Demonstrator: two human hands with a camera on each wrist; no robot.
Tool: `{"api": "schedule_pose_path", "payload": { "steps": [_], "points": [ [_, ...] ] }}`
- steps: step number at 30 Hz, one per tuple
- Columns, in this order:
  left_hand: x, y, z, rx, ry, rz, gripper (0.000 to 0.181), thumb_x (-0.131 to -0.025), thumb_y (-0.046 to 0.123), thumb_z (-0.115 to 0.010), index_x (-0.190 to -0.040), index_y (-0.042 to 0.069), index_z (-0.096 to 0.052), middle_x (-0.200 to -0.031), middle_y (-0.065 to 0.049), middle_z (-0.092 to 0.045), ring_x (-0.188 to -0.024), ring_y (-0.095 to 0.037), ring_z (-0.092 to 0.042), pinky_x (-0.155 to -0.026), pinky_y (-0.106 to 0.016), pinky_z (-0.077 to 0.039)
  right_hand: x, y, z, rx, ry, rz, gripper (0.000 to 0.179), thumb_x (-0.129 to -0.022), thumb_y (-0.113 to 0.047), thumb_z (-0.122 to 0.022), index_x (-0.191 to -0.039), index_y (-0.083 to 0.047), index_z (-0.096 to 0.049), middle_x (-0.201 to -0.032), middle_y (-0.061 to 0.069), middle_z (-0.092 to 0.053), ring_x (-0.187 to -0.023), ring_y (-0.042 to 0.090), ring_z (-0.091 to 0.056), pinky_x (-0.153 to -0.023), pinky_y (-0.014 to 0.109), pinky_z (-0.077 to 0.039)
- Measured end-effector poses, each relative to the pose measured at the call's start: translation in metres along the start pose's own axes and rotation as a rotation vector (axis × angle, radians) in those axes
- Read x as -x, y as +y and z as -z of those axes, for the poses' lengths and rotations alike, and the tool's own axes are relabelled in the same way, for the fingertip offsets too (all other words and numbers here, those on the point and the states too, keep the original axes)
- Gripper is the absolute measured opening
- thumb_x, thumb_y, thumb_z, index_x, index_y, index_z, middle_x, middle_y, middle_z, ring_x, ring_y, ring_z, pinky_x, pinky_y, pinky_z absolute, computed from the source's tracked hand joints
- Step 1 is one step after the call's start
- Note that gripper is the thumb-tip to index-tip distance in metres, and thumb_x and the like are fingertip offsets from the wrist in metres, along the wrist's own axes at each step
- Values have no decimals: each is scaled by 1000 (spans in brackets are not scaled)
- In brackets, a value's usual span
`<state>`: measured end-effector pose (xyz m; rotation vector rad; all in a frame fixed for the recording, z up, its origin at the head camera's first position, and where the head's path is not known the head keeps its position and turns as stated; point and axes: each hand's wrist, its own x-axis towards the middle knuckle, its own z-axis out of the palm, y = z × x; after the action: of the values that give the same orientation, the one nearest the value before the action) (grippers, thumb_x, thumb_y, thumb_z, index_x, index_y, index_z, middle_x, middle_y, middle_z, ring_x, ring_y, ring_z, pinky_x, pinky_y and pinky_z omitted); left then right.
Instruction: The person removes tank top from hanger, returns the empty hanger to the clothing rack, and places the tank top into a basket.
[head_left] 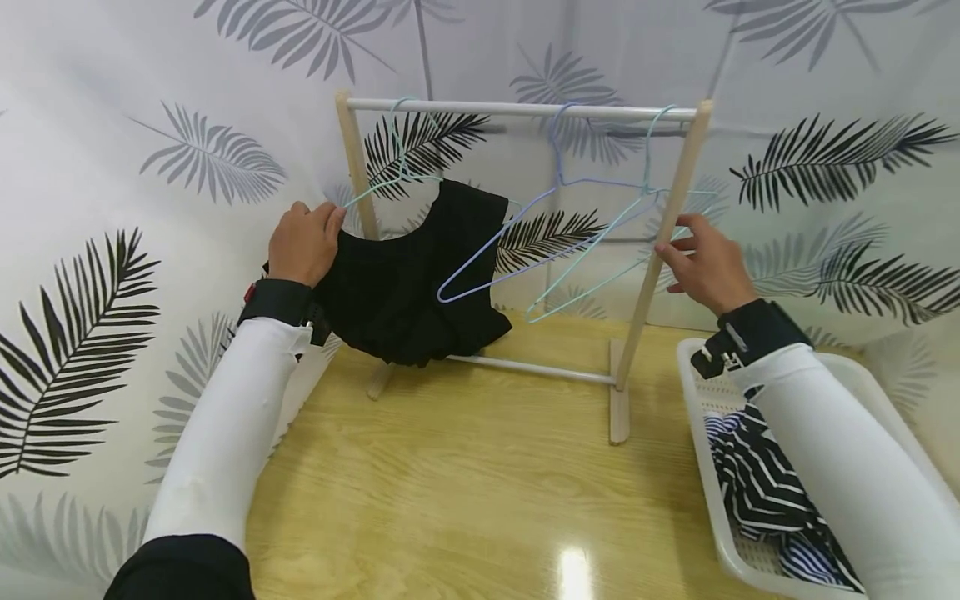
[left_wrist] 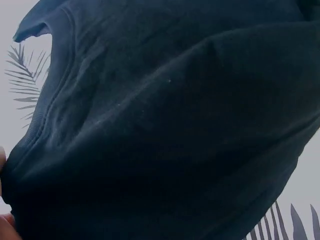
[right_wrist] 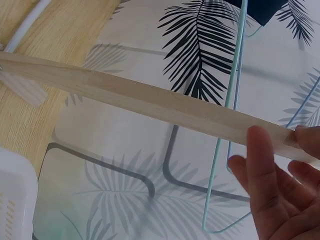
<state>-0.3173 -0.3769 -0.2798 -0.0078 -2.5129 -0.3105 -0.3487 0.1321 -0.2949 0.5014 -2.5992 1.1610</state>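
A black shirt [head_left: 420,267] with a wide neckline hangs from a mint-green hanger [head_left: 405,177] at the left of the rack's top bar. My left hand [head_left: 303,246] pinches the shirt at its left shoulder, by the hanger's end. The cloth [left_wrist: 165,125] fills most of the left wrist view, with only fingertips at its left edge. On the other side, my right hand [head_left: 708,262] is at the rack's right wooden post [head_left: 667,225]. Its thumb touches the post [right_wrist: 165,102] in the right wrist view, while the other fingers are loosely extended and spread.
A blue-purple hanger [head_left: 480,287] and another mint hanger [head_left: 577,283] hang toward the right of the metal bar [head_left: 487,107]. A white basket [head_left: 701,467] with striped clothes [head_left: 765,475] stands at right on the wooden table [head_left: 450,475]. Leaf-patterned cloth [head_left: 225,67] hangs behind.
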Motion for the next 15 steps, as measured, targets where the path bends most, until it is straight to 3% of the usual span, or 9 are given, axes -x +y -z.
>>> {"api": "schedule_pose_path", "payload": {
  "steps": [6, 15],
  "points": [
    [-3, 9, 4, 52, 27, -54, 31, -104, 19, -42, -129, 6, -57, -95, -22, -53, -81, -34, -48, -71, -47, -44, -6, 0, -5, -30, 42, 51, 38, -99, -13, -52, -132, 3, -41, -111, 33, -61, -94, 46, -64, -54, 27, -55],
    [-3, 16, 7, 115, -3, -74, 27, -103, 13, -41, -121, -1, -54, -101, -23, -51, -88, -34, -46, -80, -46, -44, -20, 8, -9, -6, 51, 48, 37, -99, -12, -52, -130, 4, -40, -113, 34, -60, -95, 46, -63, -51, 23, -53]
  ]
}}
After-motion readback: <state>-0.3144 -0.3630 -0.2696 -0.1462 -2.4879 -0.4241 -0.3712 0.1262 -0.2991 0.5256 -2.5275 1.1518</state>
